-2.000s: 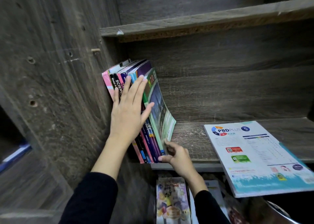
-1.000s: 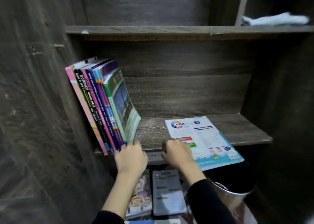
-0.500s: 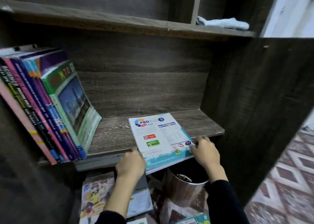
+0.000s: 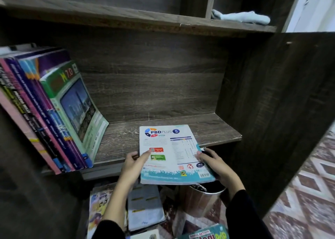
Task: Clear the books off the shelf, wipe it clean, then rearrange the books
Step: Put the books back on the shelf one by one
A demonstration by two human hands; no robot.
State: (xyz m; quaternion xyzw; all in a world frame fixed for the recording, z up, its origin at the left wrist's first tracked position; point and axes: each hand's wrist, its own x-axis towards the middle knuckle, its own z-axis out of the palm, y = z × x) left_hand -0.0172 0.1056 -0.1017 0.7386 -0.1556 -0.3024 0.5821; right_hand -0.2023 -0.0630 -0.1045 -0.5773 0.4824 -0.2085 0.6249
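Both hands, left hand (image 4: 133, 166) and right hand (image 4: 216, 163), grip the "PBD PLUS 5 FIZIK" workbook (image 4: 172, 153) by its sides, thumbs on its cover; right of the leaning books (image 4: 52, 110).

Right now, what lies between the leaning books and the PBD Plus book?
In the head view, bare shelf board, plus the left hand gripping the PBD Plus book.

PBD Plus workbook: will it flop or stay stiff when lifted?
The workbook likely bends slightly: thin, soft-covered, overhanging the shelf. Its smooth cover may slip, so left hand and right hand gripping opposite sides seems wise.
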